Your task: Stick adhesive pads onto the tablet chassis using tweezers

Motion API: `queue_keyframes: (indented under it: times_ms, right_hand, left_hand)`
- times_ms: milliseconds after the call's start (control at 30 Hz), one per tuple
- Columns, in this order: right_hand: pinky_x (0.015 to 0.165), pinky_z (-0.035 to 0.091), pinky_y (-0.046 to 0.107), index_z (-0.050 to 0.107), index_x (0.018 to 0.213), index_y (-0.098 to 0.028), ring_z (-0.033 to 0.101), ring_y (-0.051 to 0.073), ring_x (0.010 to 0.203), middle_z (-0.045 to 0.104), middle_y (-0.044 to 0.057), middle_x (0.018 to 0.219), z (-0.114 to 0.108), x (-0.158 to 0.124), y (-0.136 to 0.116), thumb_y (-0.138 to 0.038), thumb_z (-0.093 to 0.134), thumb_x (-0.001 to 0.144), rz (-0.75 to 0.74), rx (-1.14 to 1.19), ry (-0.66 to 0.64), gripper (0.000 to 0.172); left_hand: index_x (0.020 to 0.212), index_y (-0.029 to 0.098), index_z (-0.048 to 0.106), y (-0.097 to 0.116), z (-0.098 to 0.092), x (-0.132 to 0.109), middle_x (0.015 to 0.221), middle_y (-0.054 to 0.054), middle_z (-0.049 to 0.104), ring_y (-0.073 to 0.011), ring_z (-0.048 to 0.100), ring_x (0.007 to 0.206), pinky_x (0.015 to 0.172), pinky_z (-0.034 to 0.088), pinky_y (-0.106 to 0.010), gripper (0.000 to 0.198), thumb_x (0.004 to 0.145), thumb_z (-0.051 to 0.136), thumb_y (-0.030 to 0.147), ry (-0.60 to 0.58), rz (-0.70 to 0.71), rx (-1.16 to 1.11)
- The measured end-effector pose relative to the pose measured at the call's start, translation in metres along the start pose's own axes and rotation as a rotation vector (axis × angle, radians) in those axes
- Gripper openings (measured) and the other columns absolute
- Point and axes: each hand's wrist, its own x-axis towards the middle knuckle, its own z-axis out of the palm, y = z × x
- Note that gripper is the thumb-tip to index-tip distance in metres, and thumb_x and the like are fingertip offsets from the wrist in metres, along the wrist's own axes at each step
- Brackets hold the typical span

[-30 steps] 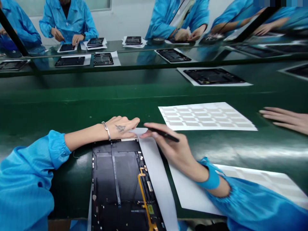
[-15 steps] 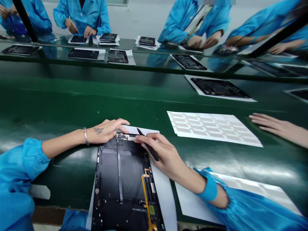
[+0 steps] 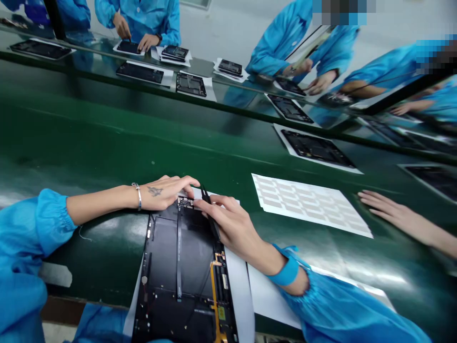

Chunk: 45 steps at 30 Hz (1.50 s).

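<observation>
A green desk (image 3: 89,143) ran across the view, with people in blue smocks (image 3: 143,19) along its far side and black tablet panels (image 3: 316,147) on white sheets further off. A black tablet housing (image 3: 167,247) lay flat on white paper (image 3: 241,305) at the near edge, a sheet of beige labels (image 3: 310,205) to its right. The left hand (image 3: 164,193) rested half open on the housing's far edge, holding nothing. The right hand (image 3: 232,228) pinched a black pointed tool (image 3: 210,212), its tip near that edge. A co-worker's hand (image 3: 400,214) lay open right of the labels.
</observation>
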Motion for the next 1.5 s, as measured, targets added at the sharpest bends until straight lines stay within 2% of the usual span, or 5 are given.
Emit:
queue_keyframes:
  times_ms: [300,767,1000,1300,1500]
  right_hand:
    - [0.079,0.052,0.036,0.055,0.125,-0.029,0.063,0.021,0.090,0.069,0.005,0.091,-0.007,0.003,-0.005,-0.013,0.045,0.096,0.176,0.189,0.117,0.034]
    - [0.076,0.052,0.033,0.056,0.116,-0.025,0.069,0.020,0.080,0.071,0.003,0.083,-0.004,0.028,-0.010,-0.034,0.040,0.100,0.396,0.328,-0.039,0.024]
    - [0.080,0.050,0.038,0.057,0.115,-0.024,0.069,0.021,0.083,0.071,0.003,0.082,-0.008,0.007,0.003,-0.039,0.045,0.099,0.510,0.357,0.349,0.025]
    - [0.067,0.053,0.034,0.058,0.106,-0.020,0.070,0.019,0.075,0.073,0.004,0.077,-0.019,0.023,0.036,-0.048,0.049,0.095,0.578,0.571,0.659,0.031]
    - [0.078,0.055,0.035,0.055,0.109,-0.019,0.071,0.020,0.084,0.073,0.006,0.086,-0.080,0.042,0.113,-0.045,0.049,0.094,0.542,0.308,0.710,0.030]
  left_hand:
    - [0.137,0.022,0.026,-0.003,0.001,-0.001,0.132,-0.005,0.055,-0.0184,0.048,0.124,0.105,0.027,-0.035,0.055,0.086,0.035,0.003,0.013,0.030,0.020]
    - [0.137,0.023,0.025,-0.006,0.002,0.002,0.129,-0.005,0.056,-0.0188,0.047,0.125,0.105,0.028,-0.039,0.059,0.083,0.036,0.002,0.020,0.033,0.005]
    - [0.139,0.019,0.031,-0.004,0.003,-0.002,0.146,-0.012,0.041,-0.0255,0.024,0.141,0.112,0.025,-0.046,0.057,0.084,0.042,0.009,0.156,-0.092,0.175]
    - [0.086,0.018,0.050,0.005,-0.025,0.007,0.093,-0.007,0.060,-0.0214,0.057,0.090,0.087,0.045,-0.032,0.011,0.093,0.047,0.027,0.057,-0.243,0.478]
    - [0.090,0.022,0.048,-0.019,-0.089,-0.005,0.081,-0.002,0.060,-0.0193,0.057,0.076,0.070,0.040,-0.025,0.023,0.096,0.032,0.038,0.385,-0.417,0.499]
